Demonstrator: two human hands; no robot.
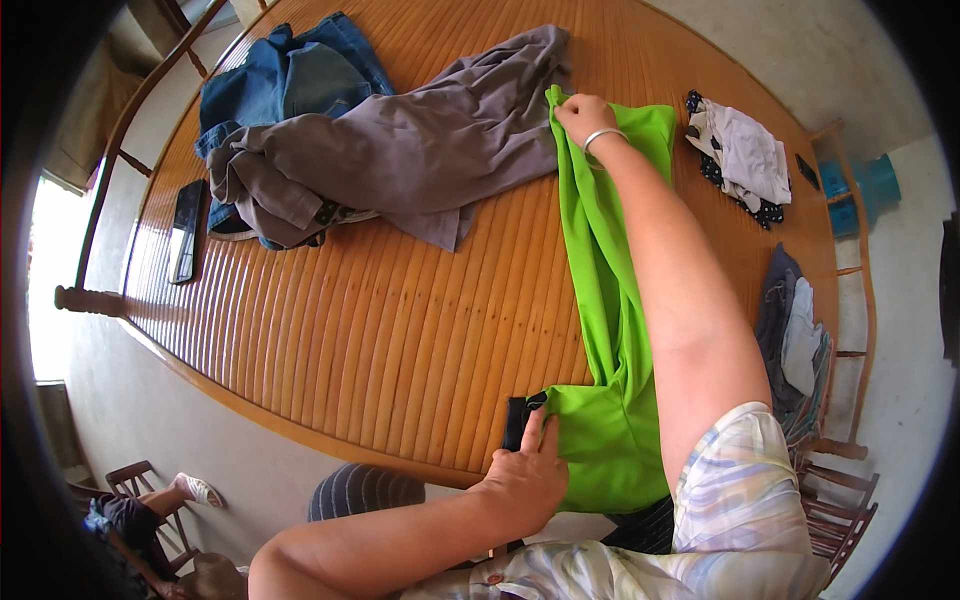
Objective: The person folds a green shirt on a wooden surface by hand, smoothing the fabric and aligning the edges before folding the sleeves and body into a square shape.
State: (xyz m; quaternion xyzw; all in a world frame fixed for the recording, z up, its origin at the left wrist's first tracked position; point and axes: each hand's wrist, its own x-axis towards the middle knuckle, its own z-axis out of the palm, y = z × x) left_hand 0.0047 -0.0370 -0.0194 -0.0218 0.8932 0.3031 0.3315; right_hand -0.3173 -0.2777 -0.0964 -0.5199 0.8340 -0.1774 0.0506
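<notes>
Bright green fabric garment (608, 290) lies stretched on the slatted wooden table (400, 300), long axis running near to far; the right hand (583, 115) pinches its far end, the left hand (528, 470) presses fingers on its near edge

You have a slatted wooden table (330, 330) under everything. Near its far edge lies a grey garment (400, 150), spread over a pile of blue jeans (290, 75) at the far left corner. By the left edge a dark phone (187, 230) lies flat. Toward the far right edge sits a small folded white and dark patterned cloth (745, 155). Off the right edge, folded clothes (795, 340) rest on a wooden chair (845, 490).
</notes>
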